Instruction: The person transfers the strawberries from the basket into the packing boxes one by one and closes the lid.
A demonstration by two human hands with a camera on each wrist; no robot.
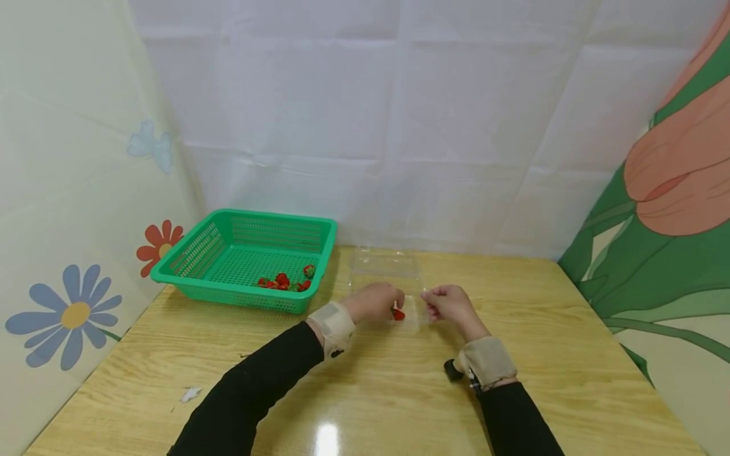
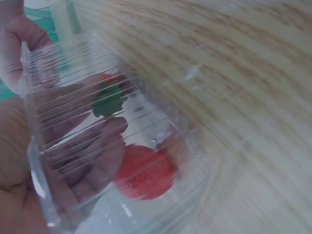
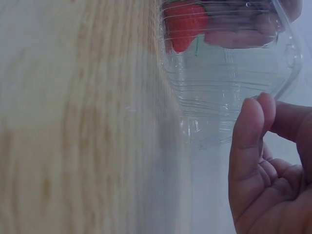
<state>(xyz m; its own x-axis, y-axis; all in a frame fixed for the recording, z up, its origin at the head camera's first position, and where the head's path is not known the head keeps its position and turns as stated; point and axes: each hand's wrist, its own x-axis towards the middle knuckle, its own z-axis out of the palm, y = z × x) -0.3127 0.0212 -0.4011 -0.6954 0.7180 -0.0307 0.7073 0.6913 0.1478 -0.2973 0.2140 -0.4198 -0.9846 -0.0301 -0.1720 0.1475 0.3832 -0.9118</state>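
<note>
A clear plastic box [image 1: 383,266] with its lid raised stands on the table. My left hand [image 1: 373,302] reaches inside it, fingers curled at a strawberry [image 1: 398,314]. Through the ribbed wall, the left wrist view shows green leaves [image 2: 109,101] between the fingers and a red strawberry [image 2: 144,173] lower down, close to the fingertips. The right wrist view also shows a strawberry [image 3: 185,25] beside the left fingers. With thumb and fingertips, my right hand [image 1: 450,304] pinches the box's right rim.
To the left stands a green plastic basket [image 1: 245,214] with several strawberries [image 1: 282,280] in its near right corner. A white scrap [image 1: 190,394] lies on the wooden table [image 1: 388,392] at front left. White and flower-printed sheets hang around the table.
</note>
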